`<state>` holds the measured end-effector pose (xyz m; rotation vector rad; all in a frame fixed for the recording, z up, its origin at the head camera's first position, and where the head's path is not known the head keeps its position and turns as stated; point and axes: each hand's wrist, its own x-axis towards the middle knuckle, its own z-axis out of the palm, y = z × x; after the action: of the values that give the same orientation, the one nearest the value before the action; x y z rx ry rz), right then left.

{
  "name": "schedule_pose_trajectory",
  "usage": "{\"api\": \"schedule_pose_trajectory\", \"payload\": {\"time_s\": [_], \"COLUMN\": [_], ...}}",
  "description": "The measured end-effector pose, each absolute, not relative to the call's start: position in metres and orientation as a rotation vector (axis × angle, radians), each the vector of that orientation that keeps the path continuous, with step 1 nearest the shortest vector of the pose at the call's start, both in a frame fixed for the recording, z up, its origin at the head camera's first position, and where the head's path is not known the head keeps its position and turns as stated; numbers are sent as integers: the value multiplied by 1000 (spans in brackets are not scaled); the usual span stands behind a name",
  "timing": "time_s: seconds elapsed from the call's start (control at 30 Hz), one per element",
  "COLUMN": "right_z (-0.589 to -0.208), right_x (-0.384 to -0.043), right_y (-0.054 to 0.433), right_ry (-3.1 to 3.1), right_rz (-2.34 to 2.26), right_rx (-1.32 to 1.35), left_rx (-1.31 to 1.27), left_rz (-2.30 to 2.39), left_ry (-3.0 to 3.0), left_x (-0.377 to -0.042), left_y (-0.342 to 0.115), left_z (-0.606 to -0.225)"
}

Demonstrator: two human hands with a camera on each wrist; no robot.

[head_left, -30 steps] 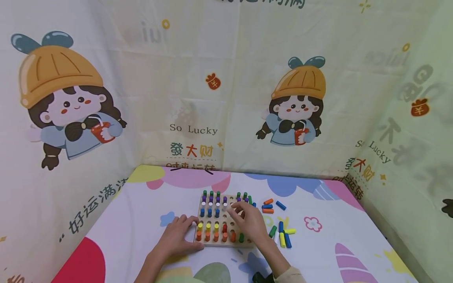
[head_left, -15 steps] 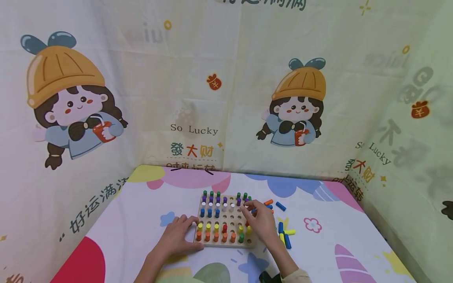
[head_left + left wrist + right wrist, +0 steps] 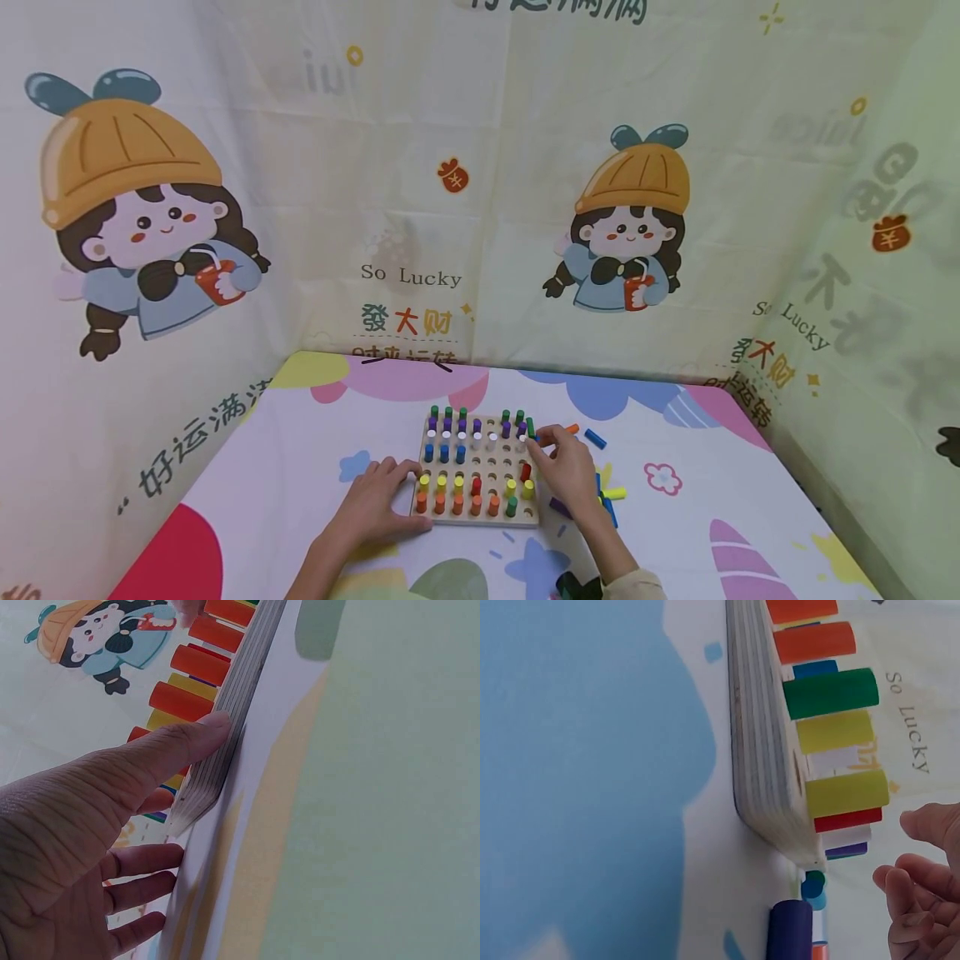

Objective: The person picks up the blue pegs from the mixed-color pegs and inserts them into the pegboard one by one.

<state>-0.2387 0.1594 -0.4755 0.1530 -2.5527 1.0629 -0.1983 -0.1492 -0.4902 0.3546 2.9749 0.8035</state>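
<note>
A wooden pegboard stands on the table with rows of coloured pegs upright in its holes. My left hand holds its near left corner; in the left wrist view the thumb presses the front edge, with the index finger round the side. At the board's right side is my right hand, its fingertips right by a white peg standing in the white row. The right wrist view shows that hand's thumb and fingers apart, nothing between them. Yellow pegs and a green peg stand near this corner.
Right of the board lie loose pegs: a purple peg, a blue peg, a yellow peg and others partly hidden by the right hand. A printed cloth hangs behind and beside the table.
My right hand has shifted right along the white row, from the board's middle to its right end. White pegs now show in holes it had covered. The left hand has stayed put.
</note>
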Motion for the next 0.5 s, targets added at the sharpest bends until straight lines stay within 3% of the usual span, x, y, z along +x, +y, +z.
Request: {"api": "schedule_pose_trajectory", "payload": {"time_s": [0.5], "right_z": [-485], "right_x": [-251], "right_y": [163], "right_ry": [-2669], "right_rz": [1036], "right_rx": [-65], "left_rx": [337], "left_rz": [816], "left_ry": [2965], "left_x": [-200], "left_y": [-148], "left_z": [-493]}}
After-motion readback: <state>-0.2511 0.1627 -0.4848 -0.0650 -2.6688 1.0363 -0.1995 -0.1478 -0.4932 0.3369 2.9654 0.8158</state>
